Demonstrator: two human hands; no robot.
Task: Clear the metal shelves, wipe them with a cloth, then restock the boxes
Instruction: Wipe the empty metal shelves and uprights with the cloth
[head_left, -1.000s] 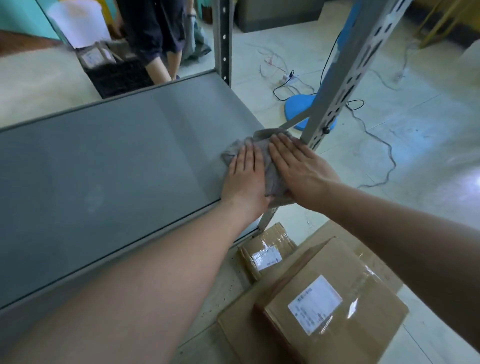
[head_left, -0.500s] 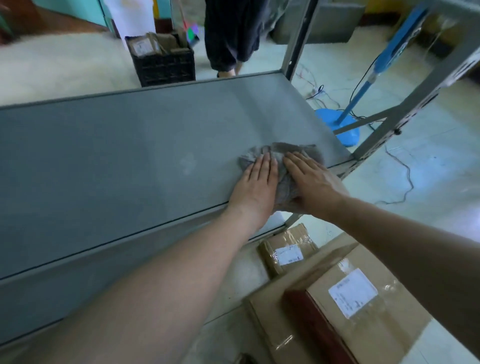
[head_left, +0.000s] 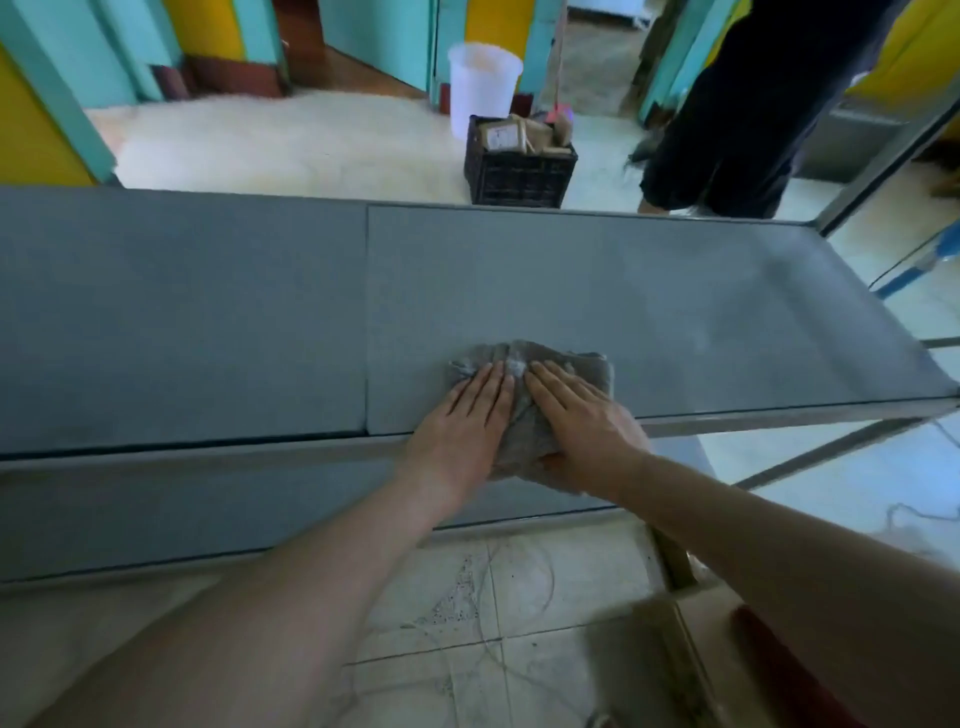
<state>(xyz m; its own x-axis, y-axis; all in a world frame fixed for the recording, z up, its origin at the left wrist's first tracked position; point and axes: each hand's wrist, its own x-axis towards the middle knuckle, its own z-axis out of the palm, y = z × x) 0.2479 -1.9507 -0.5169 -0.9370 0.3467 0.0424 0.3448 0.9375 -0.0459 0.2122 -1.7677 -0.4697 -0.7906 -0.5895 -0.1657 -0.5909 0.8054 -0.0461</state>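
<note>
Two flat palms, left hand (head_left: 458, 428) and right hand (head_left: 584, 421), atop crumpled grey cloth (head_left: 591, 368)

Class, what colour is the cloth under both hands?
Crumpled fabric cloth: grey, best in head view.

My left hand (head_left: 460, 423) and right hand (head_left: 584, 423) lie flat, side by side, on the cloth (head_left: 522, 358) at the shelf's (head_left: 649, 306) front edge; behind the shelf a crate (head_left: 519, 179) holding boxes (head_left: 506, 136) stands on the floor, a bucket (head_left: 483, 85) behind it, a person (head_left: 737, 130) to its right.
</note>
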